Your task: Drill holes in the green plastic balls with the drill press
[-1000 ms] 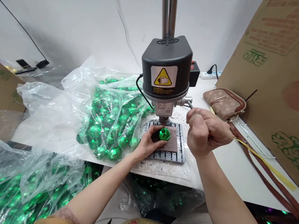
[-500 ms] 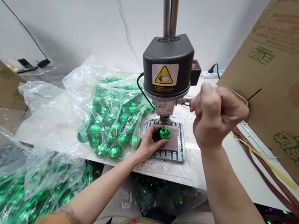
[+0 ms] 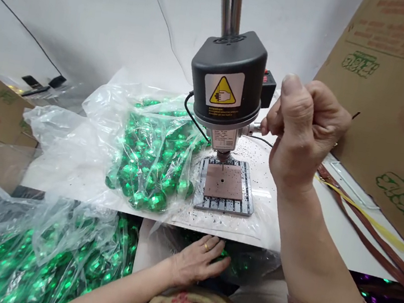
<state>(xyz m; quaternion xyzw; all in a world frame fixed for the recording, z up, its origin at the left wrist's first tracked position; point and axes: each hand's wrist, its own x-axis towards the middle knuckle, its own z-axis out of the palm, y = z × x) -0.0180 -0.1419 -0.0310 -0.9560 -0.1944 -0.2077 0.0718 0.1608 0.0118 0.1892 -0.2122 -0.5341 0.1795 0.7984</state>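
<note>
My right hand is closed round the lever on the side of a small black drill press; the fist hides most of the lever. Below the table's front edge, my left hand reaches over a clear plastic bag with its fingers stretched and thumb apart. A faceted green ball shows beside its fingertips; whether they touch it I cannot tell. Under the drill bit, a brown square pad with a dark hole lies on the slotted metal base.
Left of the press, a clear bag of shiny green balls lies on the white table. More green balls in plastic fill the lower left. A cardboard box and brown straps are at the right. Dark shavings surround the base.
My left hand has left the pad and come down toward me, below the table edge. The green ball is gone from under the drill. My right hand stays closed at the lever, slightly higher.
</note>
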